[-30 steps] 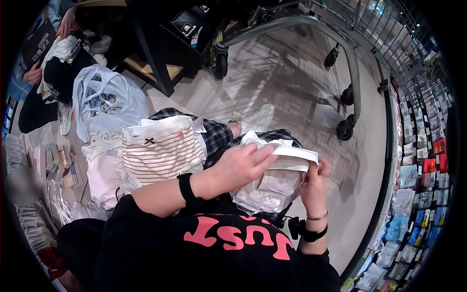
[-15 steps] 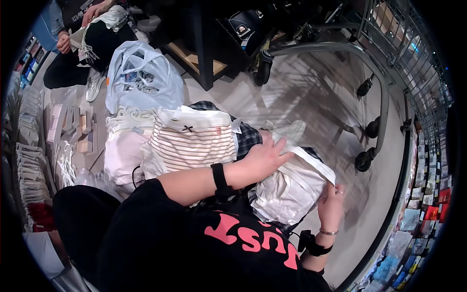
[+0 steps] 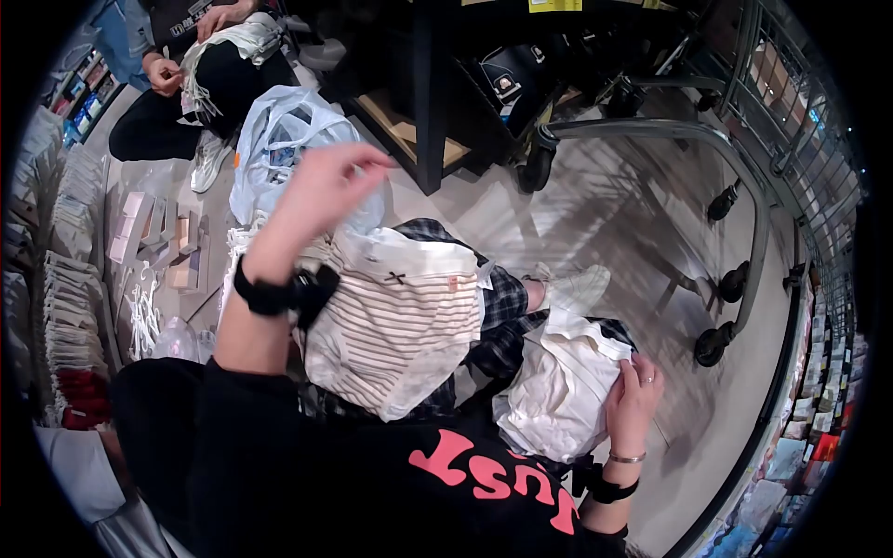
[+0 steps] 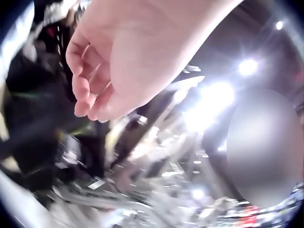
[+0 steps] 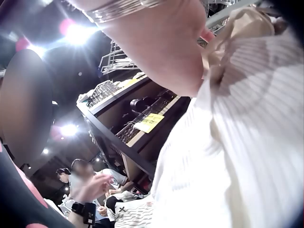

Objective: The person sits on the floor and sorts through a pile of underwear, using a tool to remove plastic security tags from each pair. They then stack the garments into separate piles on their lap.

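Observation:
My right hand (image 3: 634, 389) grips the right edge of white underwear (image 3: 563, 381) bunched over my lap. In the right wrist view its ribbed cloth (image 5: 256, 109) fills the right side, hiding most of the fingers. My left hand (image 3: 335, 186) is raised over a translucent plastic bag (image 3: 253, 172), blurred in the head view. Its fingers curl loosely with nothing between them in the left wrist view. Striped underwear (image 3: 400, 316) with a small black bow at a white waistband lies spread on my plaid-covered leg, below the left hand.
Small boxes (image 3: 139, 228) and white hangers (image 3: 144, 312) lie on the floor at left, beside hanging garments (image 3: 74, 307). A wheeled metal frame (image 3: 651, 130) stands at the back right. Another person (image 3: 186, 102) sits at the far left with cloth over a knee.
My left hand has let go of the white underwear's waistband and swung up and left over the plastic bag. The white underwear has slumped while my right hand keeps its hold.

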